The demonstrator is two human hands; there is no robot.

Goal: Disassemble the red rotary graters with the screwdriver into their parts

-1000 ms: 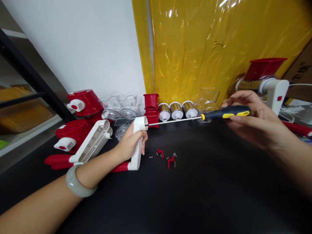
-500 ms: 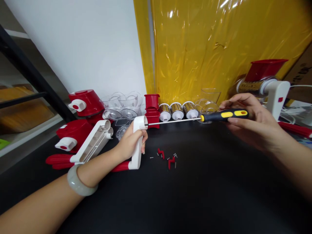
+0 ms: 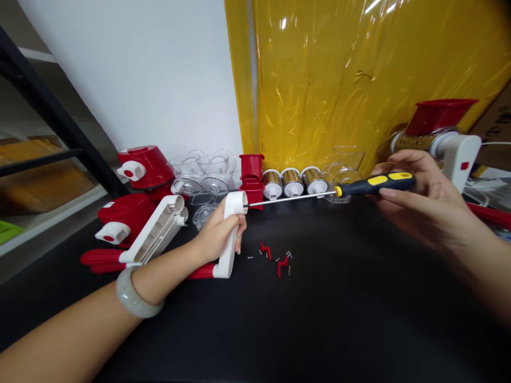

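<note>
My left hand (image 3: 219, 231) is wrapped round a white crank arm (image 3: 228, 260) with a red handle (image 3: 200, 272). A long screwdriver (image 3: 295, 197) with a black and yellow grip lies between the thumb and fingers of my right hand (image 3: 429, 194). Its tip meets the round upper end of the crank arm, inside or at the opening; exactly how it sits there is too small to tell. Below, on the black table (image 3: 319, 319), lie two small red Z-shaped pieces (image 3: 282, 265) and several small screws (image 3: 250, 257).
At the left are red grater housings (image 3: 146, 167) and other white crank arms (image 3: 154, 234). Clear plastic parts (image 3: 203, 170), red hoppers (image 3: 252, 169) and three drum graters (image 3: 291, 183) line the back. An assembled rotary grater (image 3: 459, 154) stands at the right, before the yellow plastic sheet (image 3: 311, 80).
The whole view has shifted slightly, so things appear a little farther right. The screwdriver's handle end tilts slightly higher, with its tip still at the crank arm. Both hands keep their holds.
</note>
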